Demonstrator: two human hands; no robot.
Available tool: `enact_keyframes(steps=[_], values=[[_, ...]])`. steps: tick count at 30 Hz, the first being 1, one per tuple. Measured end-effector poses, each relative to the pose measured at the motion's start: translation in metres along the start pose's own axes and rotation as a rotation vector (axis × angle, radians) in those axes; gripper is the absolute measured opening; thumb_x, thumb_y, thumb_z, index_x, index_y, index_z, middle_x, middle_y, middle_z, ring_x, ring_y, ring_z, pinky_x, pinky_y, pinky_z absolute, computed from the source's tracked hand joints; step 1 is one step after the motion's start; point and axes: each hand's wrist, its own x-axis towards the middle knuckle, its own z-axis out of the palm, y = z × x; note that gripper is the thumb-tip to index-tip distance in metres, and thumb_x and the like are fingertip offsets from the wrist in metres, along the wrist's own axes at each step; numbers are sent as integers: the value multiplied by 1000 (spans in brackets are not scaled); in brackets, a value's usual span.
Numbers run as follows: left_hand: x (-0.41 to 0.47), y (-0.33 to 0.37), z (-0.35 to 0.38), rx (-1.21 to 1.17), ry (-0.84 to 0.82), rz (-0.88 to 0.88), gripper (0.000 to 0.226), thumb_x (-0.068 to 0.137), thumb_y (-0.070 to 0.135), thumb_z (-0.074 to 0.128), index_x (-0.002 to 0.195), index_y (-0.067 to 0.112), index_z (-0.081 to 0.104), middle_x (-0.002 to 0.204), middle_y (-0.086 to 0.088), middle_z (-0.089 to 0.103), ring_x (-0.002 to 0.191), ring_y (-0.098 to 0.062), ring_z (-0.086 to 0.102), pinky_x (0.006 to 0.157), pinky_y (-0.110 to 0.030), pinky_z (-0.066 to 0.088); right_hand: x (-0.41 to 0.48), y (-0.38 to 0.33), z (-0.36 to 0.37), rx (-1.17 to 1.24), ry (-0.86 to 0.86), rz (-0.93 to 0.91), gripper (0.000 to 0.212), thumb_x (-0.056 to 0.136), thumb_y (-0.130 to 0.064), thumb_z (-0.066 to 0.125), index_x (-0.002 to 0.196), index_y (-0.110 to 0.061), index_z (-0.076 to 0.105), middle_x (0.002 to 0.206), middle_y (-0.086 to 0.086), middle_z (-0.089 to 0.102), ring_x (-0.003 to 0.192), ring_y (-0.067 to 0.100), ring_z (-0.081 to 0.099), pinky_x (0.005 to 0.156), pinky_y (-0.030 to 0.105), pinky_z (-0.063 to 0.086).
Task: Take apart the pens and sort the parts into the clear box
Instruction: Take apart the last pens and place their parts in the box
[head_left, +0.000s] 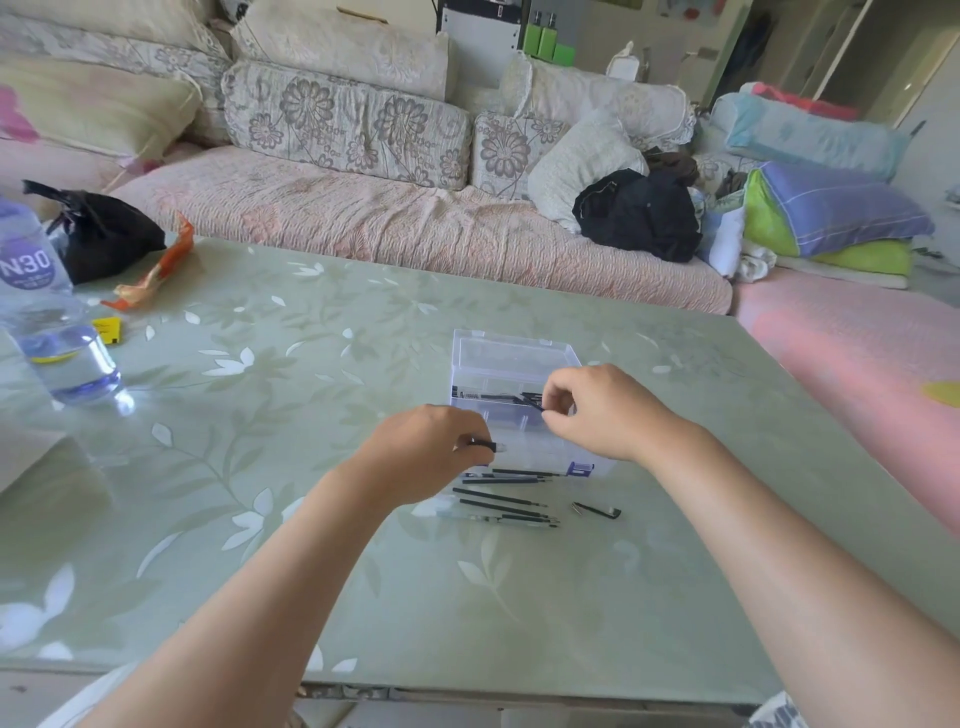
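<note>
Two bare forearms reach in from the near edge of the pale green, leaf-patterned glass table (260, 467), angled toward each other. Between them lies a loose cluster of thin black pen refills (501, 498), roughly parallel with their tips pointing right. A clear-barrelled pen (483, 517) lies along the cluster's near side. A small bent black clip (597, 511) rests apart from them, to their right.

The left hand (431, 452) hovers palm down just above the refills, fingers curled round a short dark pen piece (485, 445) whose pale end pokes out to the right. The right hand (602, 410) is raised a little higher, wrist bent. Its thumb and forefinger pinch a thin black part (535, 402) over the clear plastic compartment box (511, 358), which stands on the table just behind the refills. The box is open — more black parts (488, 396) lie in one of its compartments — and a blue latch (579, 468) shows on its near wall.

Far left stand a clear water bottle with a purple label (57, 353), a small yellow tag (107, 330), a crumpled orange wrapper (156, 270) and a black plastic bag (104, 234). Beyond the table runs a pink-covered sofa (415, 228) piled with floral cushions.
</note>
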Motion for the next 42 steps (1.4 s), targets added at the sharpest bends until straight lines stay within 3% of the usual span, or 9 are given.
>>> enact_keyframes(steps=[6, 11, 16, 19, 30, 42], values=[[-9, 3, -3, -62, -2, -52, 13, 95, 40, 51, 102, 42, 63, 87, 15, 64, 59, -3, 51, 55, -21, 36, -28, -4, -5, 53, -8, -33, 20, 87, -16, 61, 94, -33, 69, 73, -21, 61, 68, -7, 52, 63, 14, 40], [-19, 7, -5, -161, -85, -68, 24, 97, 37, 46, 106, 53, 61, 83, 16, 64, 47, -3, 46, 52, -19, 35, -46, -8, -1, 3, 14, -19, 19, 89, -18, 55, 97, -32, 66, 82, -17, 59, 77, 9, 54, 68, 26, 43], [-25, 12, -5, -192, -99, -63, 28, 96, 28, 43, 102, 48, 62, 82, 22, 64, 70, -23, 61, 60, -25, 45, -57, -5, 2, 9, 15, 8, 20, 90, -18, 54, 99, -33, 65, 85, -19, 58, 77, 8, 51, 68, 25, 39], [-28, 15, -5, -194, -96, -69, 28, 97, 29, 42, 102, 48, 62, 82, 25, 65, 71, -21, 62, 65, -28, 49, -60, -6, 4, 30, 8, 11, 20, 91, -19, 55, 100, -33, 65, 90, -17, 61, 79, 9, 51, 69, 26, 40], [-29, 18, -2, -194, -54, -106, 26, 95, 28, 46, 100, 44, 65, 85, 21, 67, 48, -4, 44, 53, -22, 38, -64, -10, 10, 67, 14, -2, 16, 92, -21, 57, 100, -32, 65, 90, -17, 61, 78, 9, 50, 67, 25, 37], [-33, 23, -6, -172, -79, -76, 29, 94, 29, 49, 107, 49, 65, 75, 32, 60, 55, 1, 49, 57, -21, 40, -70, -6, 19, 69, 80, -49, 17, 91, -20, 57, 96, -33, 66, 80, -18, 53, 78, 8, 46, 67, 25, 35]])
